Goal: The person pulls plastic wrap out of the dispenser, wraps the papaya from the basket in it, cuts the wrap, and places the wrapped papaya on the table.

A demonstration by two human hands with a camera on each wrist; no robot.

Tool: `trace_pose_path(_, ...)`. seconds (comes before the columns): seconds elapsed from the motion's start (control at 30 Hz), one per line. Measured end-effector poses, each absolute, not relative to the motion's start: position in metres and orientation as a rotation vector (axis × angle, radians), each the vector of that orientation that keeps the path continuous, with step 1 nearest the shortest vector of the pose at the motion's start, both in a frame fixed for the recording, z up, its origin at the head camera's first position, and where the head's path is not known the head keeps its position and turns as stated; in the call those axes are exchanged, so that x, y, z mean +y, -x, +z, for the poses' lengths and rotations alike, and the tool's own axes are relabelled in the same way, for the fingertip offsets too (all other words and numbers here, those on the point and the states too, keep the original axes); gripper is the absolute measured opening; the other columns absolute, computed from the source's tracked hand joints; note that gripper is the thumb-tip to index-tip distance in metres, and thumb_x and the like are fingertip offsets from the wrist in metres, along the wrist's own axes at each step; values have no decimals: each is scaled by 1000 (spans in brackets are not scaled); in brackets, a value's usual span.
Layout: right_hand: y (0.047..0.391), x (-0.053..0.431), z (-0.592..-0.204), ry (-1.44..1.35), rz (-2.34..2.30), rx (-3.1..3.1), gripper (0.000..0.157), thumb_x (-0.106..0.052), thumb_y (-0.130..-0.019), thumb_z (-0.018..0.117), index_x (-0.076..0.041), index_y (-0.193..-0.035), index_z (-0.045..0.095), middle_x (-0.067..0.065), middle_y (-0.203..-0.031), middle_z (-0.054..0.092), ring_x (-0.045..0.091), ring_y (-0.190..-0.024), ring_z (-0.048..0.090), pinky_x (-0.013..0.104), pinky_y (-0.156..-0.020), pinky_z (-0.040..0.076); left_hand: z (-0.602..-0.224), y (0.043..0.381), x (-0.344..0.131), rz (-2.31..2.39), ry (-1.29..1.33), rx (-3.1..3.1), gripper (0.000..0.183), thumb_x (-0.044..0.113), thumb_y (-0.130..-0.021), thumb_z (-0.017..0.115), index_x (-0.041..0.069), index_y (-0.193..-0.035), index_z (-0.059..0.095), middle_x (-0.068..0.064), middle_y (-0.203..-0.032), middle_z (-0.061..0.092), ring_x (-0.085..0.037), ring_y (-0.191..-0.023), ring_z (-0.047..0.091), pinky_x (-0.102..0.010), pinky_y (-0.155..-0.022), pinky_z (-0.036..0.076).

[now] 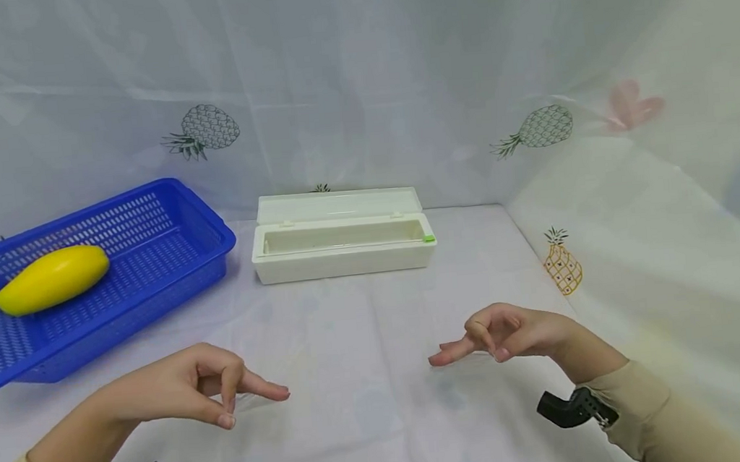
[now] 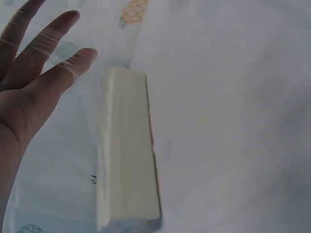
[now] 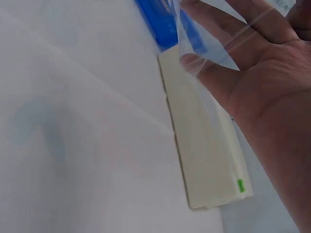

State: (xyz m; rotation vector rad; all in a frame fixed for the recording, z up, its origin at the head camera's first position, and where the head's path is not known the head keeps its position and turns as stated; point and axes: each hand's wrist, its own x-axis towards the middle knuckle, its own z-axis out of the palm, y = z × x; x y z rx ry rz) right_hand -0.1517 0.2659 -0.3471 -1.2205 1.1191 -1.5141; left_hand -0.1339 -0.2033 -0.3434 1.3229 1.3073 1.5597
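My left hand (image 1: 173, 388) is over the front left of the table, thumb and index finger pinching the edge of clear plastic wrap (image 3: 214, 48). Opposite it, my right hand (image 1: 515, 332) pinches the wrap too, other fingers stretched out. The film is nearly invisible in the head view; creases of it cross the fingers in the left wrist view. Beyond both hands stands a white wrap dispenser box (image 1: 346, 263), its lid (image 1: 338, 205) raised and a green tab (image 1: 429, 238) at its right end. Both wrist views show the box as well.
At the left lies a blue perforated basket (image 1: 153, 291) holding a yellow mango-like fruit (image 1: 54, 279). White cloth (image 1: 335, 451) covers the table and rises as a backdrop with pineapple prints behind and at right. A black camera mount (image 1: 576, 408) sits on the right wrist.
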Motion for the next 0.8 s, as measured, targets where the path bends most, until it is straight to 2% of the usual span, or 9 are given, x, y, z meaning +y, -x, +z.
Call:
trace_pose_path(0.17, 154, 266, -376, 1125, -1521, 1093, 17, 4, -92, 42, 5, -78, 33, 38, -138, 37, 52, -137, 21, 51, -117, 2, -366, 138, -202, 1555, -1210, 1270, 15, -17, -89, 56, -5, -84, 48, -28, -131, 54, -35, -126, 50, -38, -46, 27)
trace_pose_path(0.23, 157, 267, -388, 1101, -1520, 1089, 17, 3, -93, 41, 5, -78, 32, 39, -137, 37, 53, -138, 21, 50, -117, 2, -375, 141, -202, 1554, -1182, 1268, 14, -14, -90, 57, -6, -83, 48, -28, -130, 54, -36, -126, 50, -33, -53, 39)
trace_pose_path(0.37, 162, 268, -411, 1079, -1511, 1092, 20, -2, -95, 39, 7, -78, 32, 40, -136, 36, 53, -137, 20, 50, -117, -2, -389, 144, -202, 1549, -1112, 1283, 15, -12, -90, 58, -7, -82, 47, -28, -128, 56, -34, -125, 52, -23, -71, 43)
trace_pose_path(0.4, 163, 268, -415, 1075, -1508, 1097, 21, -2, -95, 39, 7, -78, 32, 40, -136, 36, 54, -137, 20, 50, -117, -3, -393, 145, -201, 1546, -1108, 1283, 15, -12, -90, 58, -7, -82, 47, -27, -127, 57, -33, -124, 53, -22, -71, 43)
trace_pose_path(0.47, 164, 268, -422, 1065, -1501, 1105, 20, -2, -95, 39, 8, -79, 33, 41, -135, 37, 54, -137, 20, 48, -117, -3, -399, 146, -200, 1537, -1087, 1282, 15, -12, -89, 59, -8, -81, 47, -27, -126, 57, -33, -124, 53, -23, -63, 38)
trace_pose_path(0.5, 164, 268, -424, 1055, -1496, 1114, 19, 0, -94, 39, 9, -79, 33, 41, -134, 37, 53, -137, 20, 47, -117, -2, -402, 147, -200, 1536, -1081, 1276, 15, -13, -89, 58, -9, -81, 46, -27, -126, 58, -33, -124, 53, -22, -65, 40)
trace_pose_path(0.6, 162, 266, -428, 1010, -1482, 1151, 14, 6, -91, 40, 11, -79, 34, 40, -133, 40, 51, -138, 20, 43, -118, 6, -410, 146, -199, 1514, -1015, 1294, 17, -14, -88, 60, -11, -80, 46, -26, -124, 59, -31, -125, 52, -21, -69, 44)
trace_pose_path(0.7, 158, 263, -428, 940, -1450, 1219, 12, 13, -87, 42, 11, -78, 35, 38, -132, 43, 48, -139, 21, 39, -116, 19, -417, 145, -200, 1509, -958, 1300, 19, -12, -87, 62, -13, -78, 45, -25, -124, 59, -30, -127, 50, -24, -90, 47)
trace_pose_path(0.8, 155, 261, -427, 891, -1419, 1295, 12, 17, -84, 45, 11, -77, 37, 38, -130, 46, 45, -138, 27, 37, -112, 27, -424, 143, -199, 1499, -962, 1292, 21, -10, -88, 63, -13, -78, 45, -21, -124, 60, -29, -130, 47, -28, -102, 42)
